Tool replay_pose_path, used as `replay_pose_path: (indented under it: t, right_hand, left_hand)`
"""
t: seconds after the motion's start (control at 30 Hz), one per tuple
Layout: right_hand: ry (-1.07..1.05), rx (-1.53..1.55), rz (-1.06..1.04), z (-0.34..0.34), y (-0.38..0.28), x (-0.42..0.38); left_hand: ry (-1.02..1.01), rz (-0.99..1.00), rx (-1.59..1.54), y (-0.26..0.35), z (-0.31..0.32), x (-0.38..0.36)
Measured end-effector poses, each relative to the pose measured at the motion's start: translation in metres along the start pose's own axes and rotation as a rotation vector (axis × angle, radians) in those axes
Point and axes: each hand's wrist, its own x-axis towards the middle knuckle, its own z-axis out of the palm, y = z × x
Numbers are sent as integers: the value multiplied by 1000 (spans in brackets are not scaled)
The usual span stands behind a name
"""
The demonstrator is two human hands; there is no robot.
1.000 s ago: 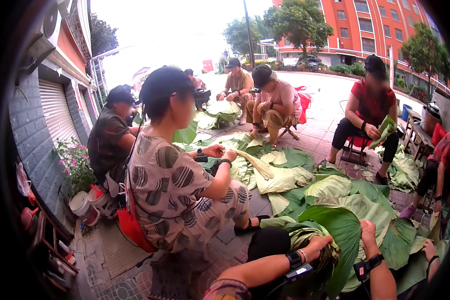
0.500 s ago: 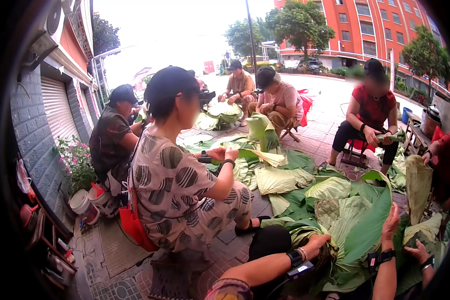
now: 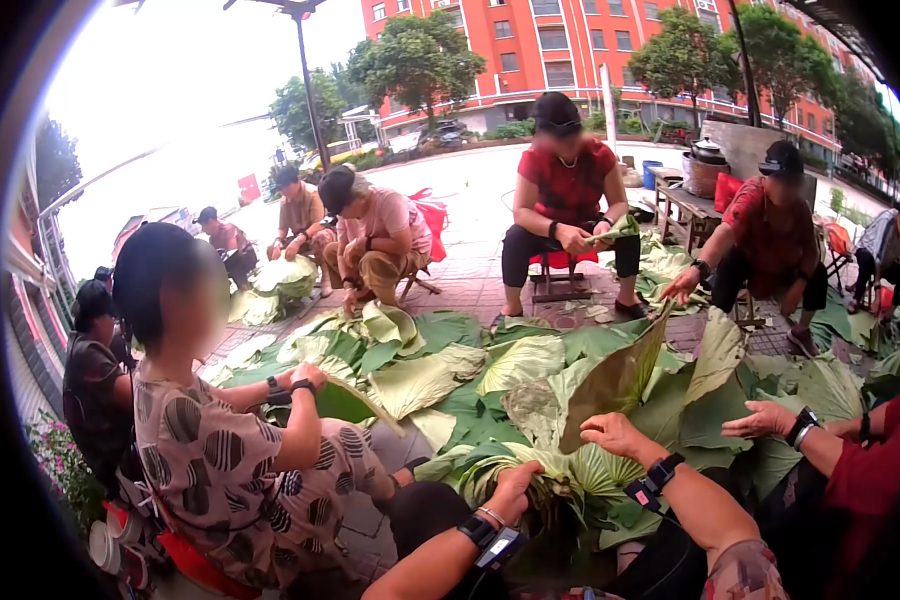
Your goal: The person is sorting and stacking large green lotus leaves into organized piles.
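Observation:
My left hand (image 3: 510,490) is closed round the gathered edge of a fanned bundle of lotus leaves (image 3: 480,475) low in front of me. To its right, my right hand (image 3: 615,437) has curled fingers at the lower edge of a large upright lotus leaf (image 3: 610,385), whose dull brownish-green face shows. The fingertips partly hide the grip. More pale green leaf (image 3: 610,475) spreads below this hand. Both my wrists carry dark bands with small devices.
A co-worker's open hand (image 3: 760,420) reaches in from the right beside a leaf (image 3: 715,400). Loose leaves (image 3: 525,365) cover the ground ahead. Close on my left sits a person in a patterned shirt (image 3: 220,430); another in red (image 3: 567,190) sits opposite, holding a folded leaf.
My view has swung right. The leaf at my right hand has gone from its green face to its brownish one and leans otherwise. My left hand keeps hold of the bundle.

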Motion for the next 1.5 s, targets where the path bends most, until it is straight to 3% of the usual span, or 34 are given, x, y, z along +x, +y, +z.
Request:
replay_pose_path:
  t: [0.07, 0.13, 0.17, 0.2, 0.23, 0.33, 0.5, 0.53, 0.6, 0.63, 0.77, 0.8, 0.87, 0.93, 1.0, 1.03, 1.07, 1.17, 1.23, 1.37, 1.43, 1.47, 1.5]
  right_hand:
    - [-111, 296, 20, 15, -5, -5]
    - [-322, 346, 35, 24, -13, -8]
    - [-347, 185, -67, 22, -21, -11]
    - [-377, 209, -91, 26, -23, -12]
    - [-393, 206, -79, 27, -25, -14]
    - [-442, 250, 17, 33, -22, -13]
    - [-408, 299, -47, 32, -23, -16]
    - [-407, 286, -89, 32, -24, -14]
    - [-386, 267, -120, 26, -31, -19]
    - [-381, 269, -113, 26, -31, -18]
    - [-358, 231, -171, 34, -23, -15]
    - [-364, 259, -165, 35, -21, -14]
    - [-352, 231, -192, 38, -19, -14]
    - [-318, 242, -174, 37, -24, -18]
    - [-313, 271, -180, 35, -25, -18]
    - [-320, 291, -165, 35, -26, -19]
    - [-332, 316, -154, 34, -27, -20]
    - [-348, 269, -155, 30, -31, -21]
    - [-341, 271, -160, 32, -30, -21]
    - [-328, 261, -191, 34, -28, -21]
    - [-311, 213, -214, 35, -29, -21]
    - [-306, 186, -220, 37, -30, -22]
    - [-271, 219, -235, 41, -25, -23]
  left_hand:
    - [-18, -44, 7, 7, 6, -13]
    - [-37, -45, -19, 6, 4, -11]
    - [-112, 139, 86, 2, 1, -18]
    - [-186, 321, 189, 2, 3, -33]
    - [-79, -60, -34, 8, 2, -15]
    - [-77, -51, -16, 19, 10, -31]
    - [-60, -86, 13, 19, 6, -23]
    - [-293, 136, 186, 9, -12, -10]
    - [-324, 168, 245, 2, -27, 1]
    - [-405, 330, 409, -15, -59, 43]
    - [-371, 338, 413, -15, -61, 45]
    - [-378, 337, 414, -4, -49, 18]
    - [-353, 862, 1026, 23, -1, -54]
    - [-141, -176, -29, 17, -8, -12]
    - [-346, 176, 295, -11, -65, 51]
    - [-301, 108, 215, -17, -83, 78]
    - [-313, 127, 242, -10, -63, 50]
    - [-317, 112, 241, -13, -69, 63]
    - [-155, 134, 220, -12, -58, 57]
    - [-150, 146, 205, -18, -68, 71]
    - [-188, 205, 334, -14, -58, 55]
    - [-156, 269, 311, -27, -76, 81]
    - [-267, 244, 325, -27, -82, 84]
